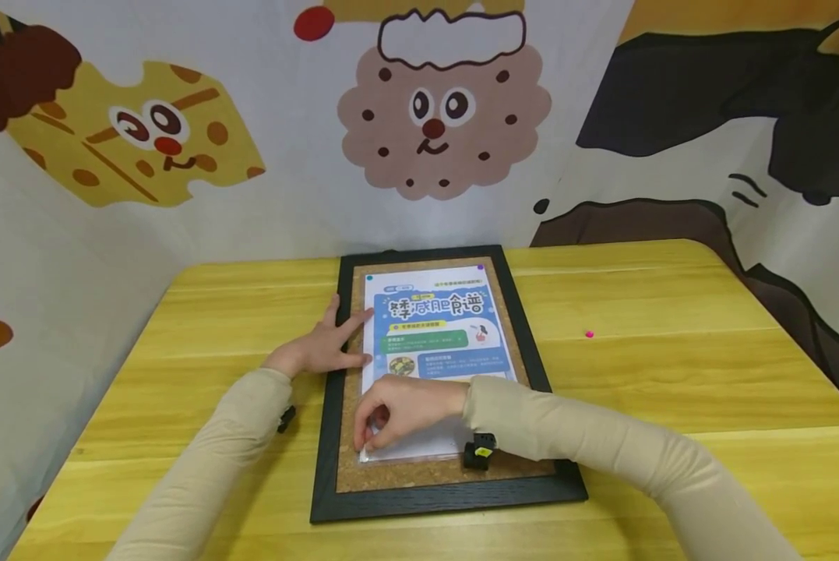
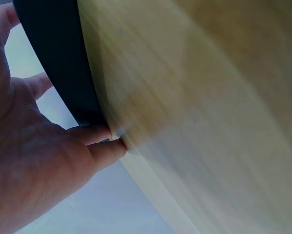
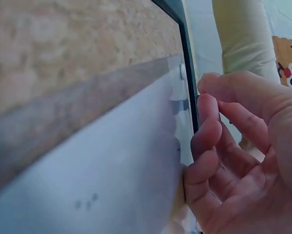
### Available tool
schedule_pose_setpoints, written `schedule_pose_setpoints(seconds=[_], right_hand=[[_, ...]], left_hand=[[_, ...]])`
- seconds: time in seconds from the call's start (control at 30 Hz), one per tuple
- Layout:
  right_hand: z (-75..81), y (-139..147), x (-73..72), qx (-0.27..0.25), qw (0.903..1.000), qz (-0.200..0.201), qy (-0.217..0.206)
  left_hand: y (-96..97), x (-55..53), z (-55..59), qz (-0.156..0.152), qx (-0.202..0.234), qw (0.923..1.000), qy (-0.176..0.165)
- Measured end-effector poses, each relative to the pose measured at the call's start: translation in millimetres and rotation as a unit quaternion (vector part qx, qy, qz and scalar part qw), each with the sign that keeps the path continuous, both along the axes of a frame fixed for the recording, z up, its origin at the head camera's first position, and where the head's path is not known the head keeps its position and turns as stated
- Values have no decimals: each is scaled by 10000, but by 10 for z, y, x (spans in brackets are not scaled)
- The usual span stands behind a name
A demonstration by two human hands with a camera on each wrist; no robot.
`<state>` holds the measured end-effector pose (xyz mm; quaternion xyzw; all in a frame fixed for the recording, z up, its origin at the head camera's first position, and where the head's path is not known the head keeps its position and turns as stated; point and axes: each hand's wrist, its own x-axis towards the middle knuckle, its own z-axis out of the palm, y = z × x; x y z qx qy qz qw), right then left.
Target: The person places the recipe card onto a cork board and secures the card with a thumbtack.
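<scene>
A cork board (image 1: 454, 481) in a black frame (image 1: 566, 483) lies on the wooden table, bearing a blue-and-white printed sheet (image 1: 433, 304) in clear plastic. A teal tack (image 1: 369, 277) and a purple tack (image 1: 481, 267) are at its top corners. My left hand (image 1: 324, 343) spreads its fingers across the frame's left side, fingertips touching the sheet's left edge. Curled at the sheet's lower-left corner is my right hand (image 1: 408, 409), thumb and index tips close together. In the right wrist view, a small white tack-like thing (image 3: 182, 71) shows just beside those fingertips; contact is unclear.
One pink tack (image 1: 590, 334) lies on the table (image 1: 671, 351) to the right of the board. A cloth printed with cartoon food (image 1: 447, 117) hangs behind the table. Both forearms wear beige sleeves (image 1: 587, 432); a black wrist camera (image 1: 478, 452) hangs below the right cuff, over the board.
</scene>
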<state>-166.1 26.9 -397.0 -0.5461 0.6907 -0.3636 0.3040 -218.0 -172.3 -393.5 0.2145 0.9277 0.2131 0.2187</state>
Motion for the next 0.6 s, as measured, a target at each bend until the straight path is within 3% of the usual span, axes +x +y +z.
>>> schedule_pose_setpoints(seconds=[0.2,0.6], right_hand=[[25,109,-18,-116,9992,-260,-292],[24,354,-66,20,9966,-721,-404]], left_hand=[[0,4,-8,8,-4,10000,-17],[18,3,11,87,-127,9999,-43]])
